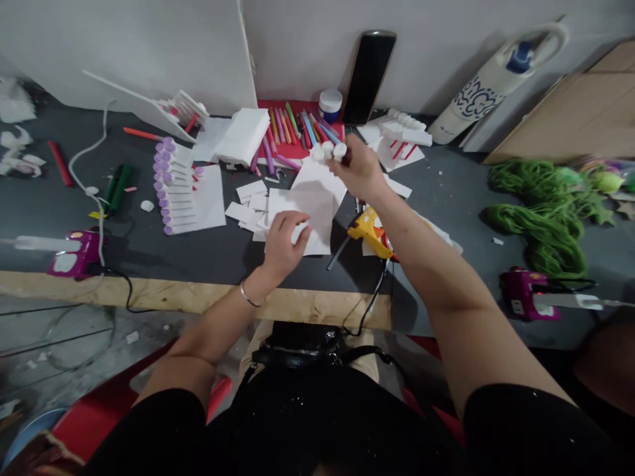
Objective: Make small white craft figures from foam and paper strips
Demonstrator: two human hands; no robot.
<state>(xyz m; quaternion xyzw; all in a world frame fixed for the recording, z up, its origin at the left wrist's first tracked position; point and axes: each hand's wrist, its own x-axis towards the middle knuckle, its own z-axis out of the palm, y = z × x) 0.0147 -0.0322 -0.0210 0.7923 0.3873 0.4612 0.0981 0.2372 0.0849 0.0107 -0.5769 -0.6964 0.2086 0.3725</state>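
My right hand [358, 168] is closed, its fingertips on a small white piece with round knobs [327, 153]. It is above the top of a white sheet [317, 173], by the coloured sticks [292, 125]. My left hand [286, 243] is over a square white foam-like board [300, 201], fingers curved and thumb apart, and appears to hold nothing. Small white rectangular pieces [252, 202] lie in a loose pile to its left. A yellow glue gun [371, 233] lies under my right forearm, which partly hides it.
A white piece edged with lilac discs [181, 198] lies at left. Along the wall stand a jar [330, 104], a phone [370, 76] and a bottle [476, 92]. Green yarn [540, 211] and a purple power strip [530, 295] are at right; another strip [77, 254] is at left.
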